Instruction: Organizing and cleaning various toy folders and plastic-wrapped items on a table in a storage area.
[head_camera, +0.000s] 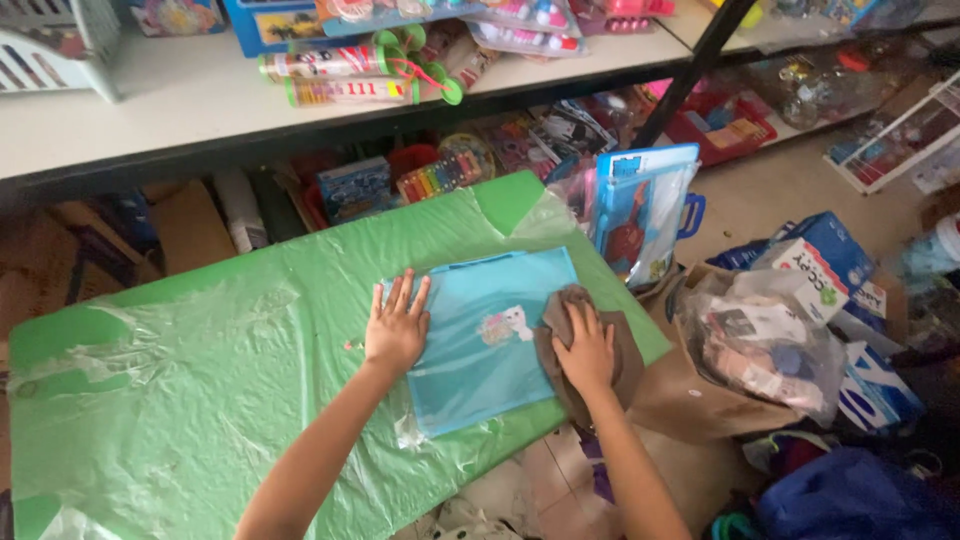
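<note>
A flat light-blue toy case with a small cartoon picture lies on the green, plastic-covered table. My left hand rests flat on the case's left edge, fingers spread. Pressed under my right hand is a brown cloth, which lies over the case's right edge near the table's right side.
White shelves behind the table carry boxed toys and bubble tubes. A blue packaged toy leans at the table's right end. Cartons, a plastic bag of goods and a blue bag crowd the floor on the right.
</note>
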